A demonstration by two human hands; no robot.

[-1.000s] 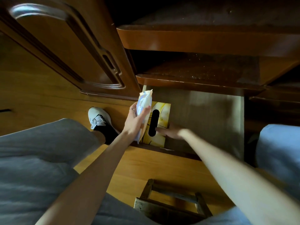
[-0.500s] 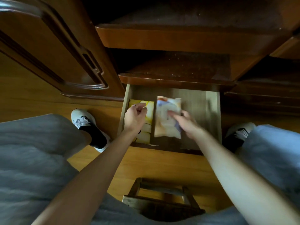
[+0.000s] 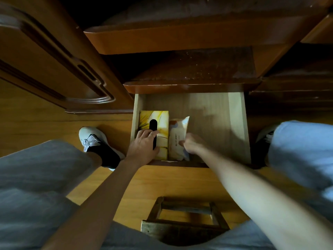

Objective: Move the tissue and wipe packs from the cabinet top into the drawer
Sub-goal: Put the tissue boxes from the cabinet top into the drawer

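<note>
Head view: left hand (image 3: 144, 147) flat on tissue box (image 3: 162, 121); right hand (image 3: 191, 145) fingers pinch wipe pack (image 3: 178, 134); print unreadable.

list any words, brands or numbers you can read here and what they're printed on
No text here can be read.
Wipe pack in the drawer: a short line of dark print on its pale face, too small and blurred to read; the right hand grips it.
Tissue box under the left hand: yellow pattern only, no lettering visible.
</note>
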